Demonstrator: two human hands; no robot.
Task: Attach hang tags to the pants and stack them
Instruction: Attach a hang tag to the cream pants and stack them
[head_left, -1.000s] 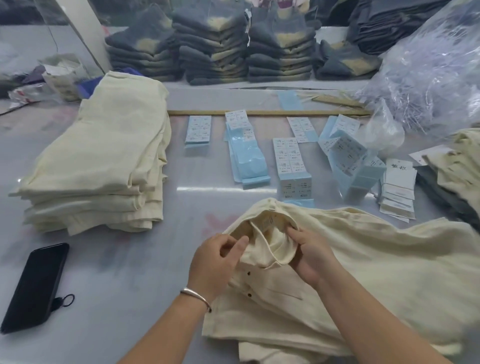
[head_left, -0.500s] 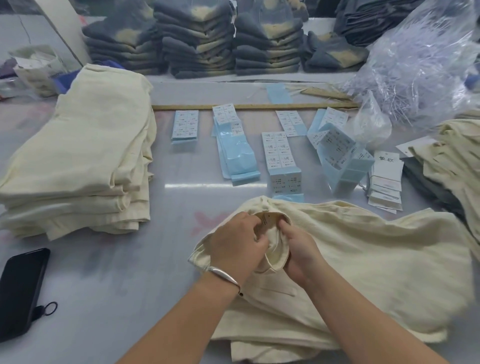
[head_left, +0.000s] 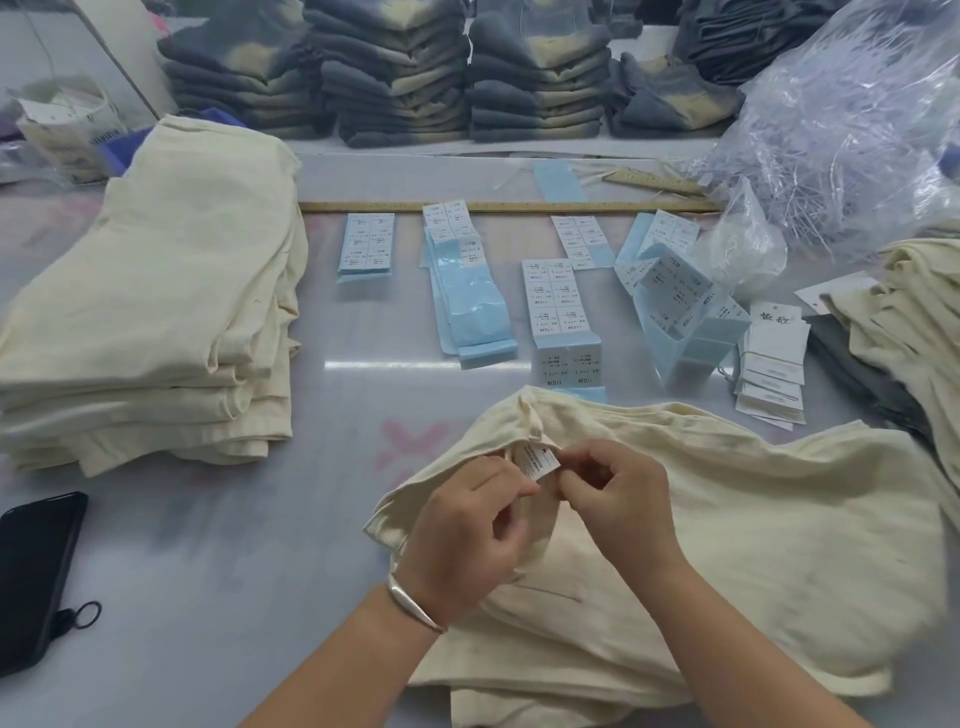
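Observation:
A cream pair of pants (head_left: 727, 545) lies in front of me with its waistband turned open. A small white care label (head_left: 535, 460) sticks out of the waistband. My left hand (head_left: 467, 530) pinches the waistband fabric just under the label. My right hand (head_left: 618, 493) pinches the label's right edge. A stack of folded cream pants (head_left: 156, 291) sits at the left. White hang tags (head_left: 774, 364) lie in a pile at the right, beyond the pants.
Sheets of blue-backed stickers (head_left: 561, 312) lie in rows mid-table before a wooden ruler (head_left: 509, 207). A black phone (head_left: 31, 577) rests at the left edge. A clear plastic bag (head_left: 841, 119) and more cream pants (head_left: 914, 322) are at the right. Grey folded garments (head_left: 395, 67) line the back.
Both hands have turned the waistband open and drawn out the white label, which was tucked inside before. The camera view has shifted slightly.

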